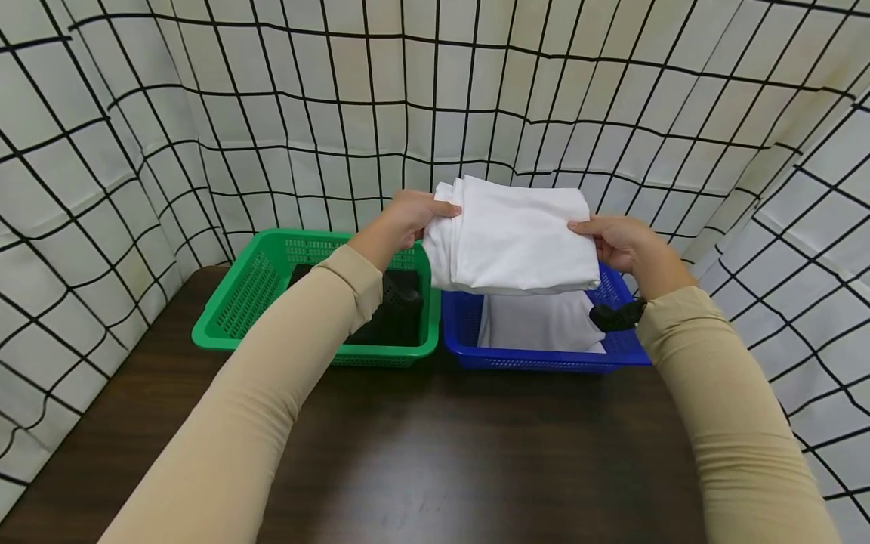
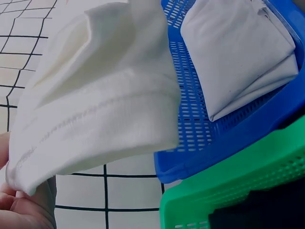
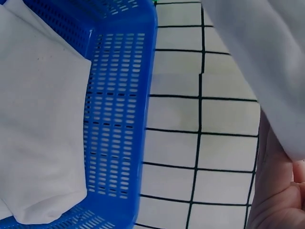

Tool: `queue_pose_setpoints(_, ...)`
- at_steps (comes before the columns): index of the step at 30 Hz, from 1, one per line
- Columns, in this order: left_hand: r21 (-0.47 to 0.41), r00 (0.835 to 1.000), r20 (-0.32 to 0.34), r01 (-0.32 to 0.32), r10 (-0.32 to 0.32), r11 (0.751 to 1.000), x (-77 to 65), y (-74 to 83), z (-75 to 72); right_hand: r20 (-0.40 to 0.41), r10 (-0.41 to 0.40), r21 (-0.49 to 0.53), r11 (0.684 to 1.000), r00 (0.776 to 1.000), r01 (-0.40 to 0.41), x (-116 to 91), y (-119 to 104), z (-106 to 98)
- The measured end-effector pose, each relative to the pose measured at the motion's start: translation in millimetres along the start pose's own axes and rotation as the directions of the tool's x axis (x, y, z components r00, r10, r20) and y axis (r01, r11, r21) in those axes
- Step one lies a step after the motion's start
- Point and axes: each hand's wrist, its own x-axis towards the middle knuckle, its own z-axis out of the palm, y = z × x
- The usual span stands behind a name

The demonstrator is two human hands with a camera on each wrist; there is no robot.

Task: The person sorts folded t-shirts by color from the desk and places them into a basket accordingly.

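A folded white cloth (image 1: 523,238) is held up above the blue basket (image 1: 544,361), level between both hands. My left hand (image 1: 413,215) pinches its left edge, thumb on top. On the opposite edge, my right hand (image 1: 621,240) grips it the same way. Below, inside the blue basket, lies another folded white cloth (image 1: 544,323), also visible in the left wrist view (image 2: 240,52) and the right wrist view (image 3: 43,114). What kind of garment the held cloth is, I cannot tell.
A green basket (image 1: 231,302) with dark folded cloth (image 1: 387,321) in it stands left of the blue one, on a dark brown wooden table (image 1: 421,453). White sheeting with a black grid (image 1: 326,98) rises behind and at both sides. A black band circles the right wrist.
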Motion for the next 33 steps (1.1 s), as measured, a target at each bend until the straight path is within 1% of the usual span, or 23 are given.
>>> queue_pose_setpoints(5,0.029,1.0,-0.001,-0.03,0.03,0.999,5.6,-9.0,8.2,-0.005,0.015,0.025,1.0,1.0,-0.015,7.5,7.6,-6.0)
queue_pose_setpoints(8,0.021,0.999,-0.004,-0.032,0.032,0.999,8.6,-14.3,13.6,-0.012,0.028,0.026,0.999,1.0,-0.028,12.1,12.7,-9.7)
queue_pose_setpoints(12,-0.018,0.999,-0.002,-0.041,0.041,0.999,12.4,-21.4,22.1,-0.038,0.052,0.018,0.999,0.998,-0.051,16.9,18.7,-12.8)
queue_pose_setpoints(17,0.005,0.998,-0.008,-0.064,0.064,0.998,18.4,-32.4,35.3,-0.087,0.092,0.039,0.995,0.992,-0.089,20.8,25.2,-16.6)
queue_pose_setpoints(19,0.012,0.997,-0.019,-0.069,0.069,0.998,21.1,-37.2,41.0,-0.095,0.106,0.028,0.994,0.99,-0.104,22.1,28.1,-18.5)
queue_pose_setpoints(23,0.005,0.998,-0.03,-0.061,0.061,0.998,26.3,-48.1,49.6,-0.133,0.114,0.0,0.993,0.984,-0.116,25.2,36.0,-20.8)
queue_pose_setpoints(29,-0.005,0.999,-0.052,-0.013,0.013,1.0,32.8,-67.4,55.4,-0.215,0.107,-0.047,0.992,0.971,-0.12,33.0,53.3,-17.0)
queue_pose_setpoints(33,0.026,0.999,-0.051,-0.001,0.002,1.0,36.2,-76.8,60.8,-0.277,0.096,-0.07,0.99,0.956,-0.119,37.9,63.2,-15.9)
